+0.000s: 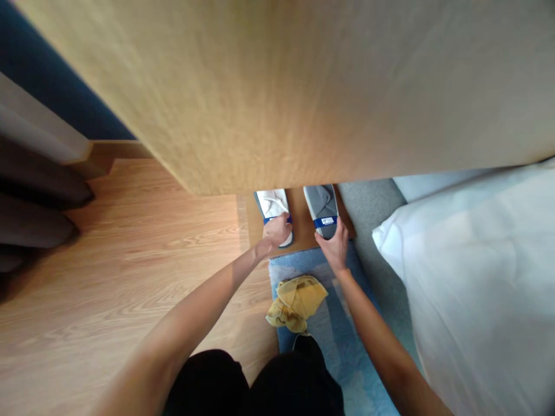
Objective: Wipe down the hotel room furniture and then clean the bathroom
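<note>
A pair of white slippers (273, 202) with a blue paper band lies on a brown wooden surface under the big wooden panel. My left hand (277, 230) is closed at its heel end, fingers curled over the band. To the right lies a grey slipper (323, 201), also with a blue band and a white label. My right hand (336, 245) grips the heel end of this one, thumb on the left side and fingers on the right. Both toe ends are partly hidden by the panel. A crumpled yellow cloth (301, 294) lies nearer to me.
A large wooden panel (277, 104) fills the upper view, close above my hands. A blue rug (342, 346) lies below my right arm. The bed with white bedding (468, 277) and a grey base stands on the right. Dark curtains (34, 202) hang at left above the wooden floor (173, 242).
</note>
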Demonstrator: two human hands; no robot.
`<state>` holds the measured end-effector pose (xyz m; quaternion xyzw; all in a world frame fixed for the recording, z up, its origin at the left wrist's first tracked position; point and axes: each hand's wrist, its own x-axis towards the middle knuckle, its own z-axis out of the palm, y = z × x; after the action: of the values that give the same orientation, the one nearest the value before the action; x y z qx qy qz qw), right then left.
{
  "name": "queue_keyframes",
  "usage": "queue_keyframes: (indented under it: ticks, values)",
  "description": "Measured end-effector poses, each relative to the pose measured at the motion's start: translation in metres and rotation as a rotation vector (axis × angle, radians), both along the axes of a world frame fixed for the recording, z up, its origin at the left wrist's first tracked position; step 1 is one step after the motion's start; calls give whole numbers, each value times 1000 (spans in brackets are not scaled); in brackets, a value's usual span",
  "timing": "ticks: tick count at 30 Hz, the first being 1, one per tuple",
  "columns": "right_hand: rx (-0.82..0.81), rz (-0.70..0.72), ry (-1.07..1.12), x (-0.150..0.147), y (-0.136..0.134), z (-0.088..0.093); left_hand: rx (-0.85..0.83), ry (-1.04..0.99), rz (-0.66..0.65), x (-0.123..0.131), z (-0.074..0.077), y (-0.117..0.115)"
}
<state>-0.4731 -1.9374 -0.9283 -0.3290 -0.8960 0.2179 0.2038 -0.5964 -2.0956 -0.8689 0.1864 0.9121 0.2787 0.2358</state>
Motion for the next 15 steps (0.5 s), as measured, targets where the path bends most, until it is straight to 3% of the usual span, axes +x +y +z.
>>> queue_keyframes:
  ticks: [3, 5, 8, 12, 14, 15]
  values:
    - [12, -96, -135, -35, 28, 1, -110, 22, -3, 4, -6, -40]
    - [67, -109, -190, -37, 30, 5, -160, 48, 27, 4, -10, -75]
    - [154, 37, -175, 10, -10, 0, -211, 71, 127, 2, -18, -136]
    - [-8, 439, -369, 114, -87, -30, -322, 44, 286, 9, -35, -211]
    - [-97, 533, -479, 135, -108, -32, -354, 21, 321, 16, -42, -236]
    - [-130, 567, -485, 129, -115, -27, -363, 9, 328, 19, -44, -245]
